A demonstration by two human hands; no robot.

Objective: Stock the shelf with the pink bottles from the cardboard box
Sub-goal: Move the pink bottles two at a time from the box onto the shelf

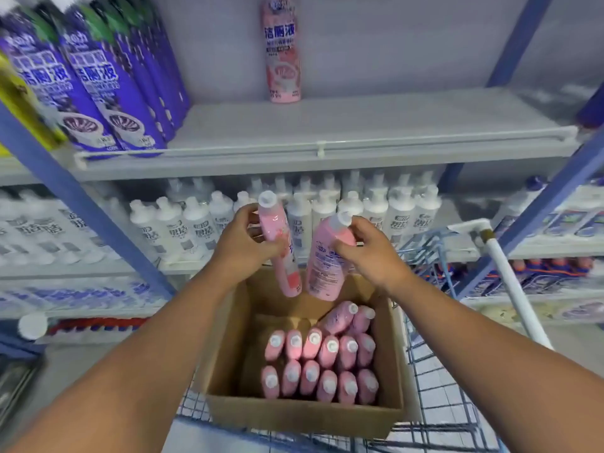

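My left hand (243, 243) grips a pink bottle (283, 256) by its upper body, held upright above the cardboard box (304, 416). My right hand (369, 248) grips a second pink bottle (322, 266) near its neck, right beside the first. Both bottles hang just over the box's far edge. Inside the box stand several more pink bottles (322, 367) with white caps, two of them leaning at the back right. One pink bottle (281, 50) stands alone at the back of the grey upper shelf (327, 125).
Purple bottles (98, 86) fill the upper shelf's left end. White bottles (327, 214) crowd the shelf below, behind my hands. The box sits in a blue wire cart (434, 387) with a white handle (510, 282). Blue shelf uprights (81, 204) slant at both sides.
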